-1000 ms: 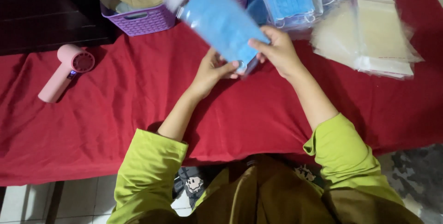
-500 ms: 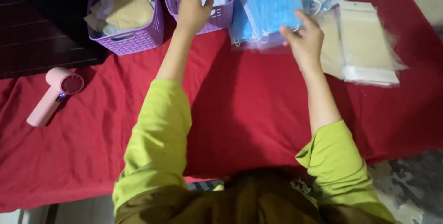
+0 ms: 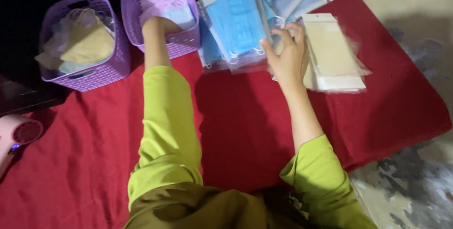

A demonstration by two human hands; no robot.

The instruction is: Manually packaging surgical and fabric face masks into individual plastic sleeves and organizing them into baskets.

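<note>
My left hand [image 3: 158, 23] dips into the basket [image 3: 163, 45], grip hidden; my right hand [image 3: 285, 56], fingers spread, presses the mask packets [image 3: 236, 21] to steady them.

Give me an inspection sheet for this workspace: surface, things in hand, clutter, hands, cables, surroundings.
Surface: red cloth, wrinkled, covering the work area.
Things in hand: pale masks in the right basket; bagged blue masks fanned beside it.
Clutter: left basket of beige masks; beige packets; pink fan at the left edge.
Hands: left hand reaches into the right basket, grip hidden; right hand rests on the bagged masks, fingers spread.
Cables: nothing seen.
Surroundings: mottled floor to the right; dark area top left.
</note>
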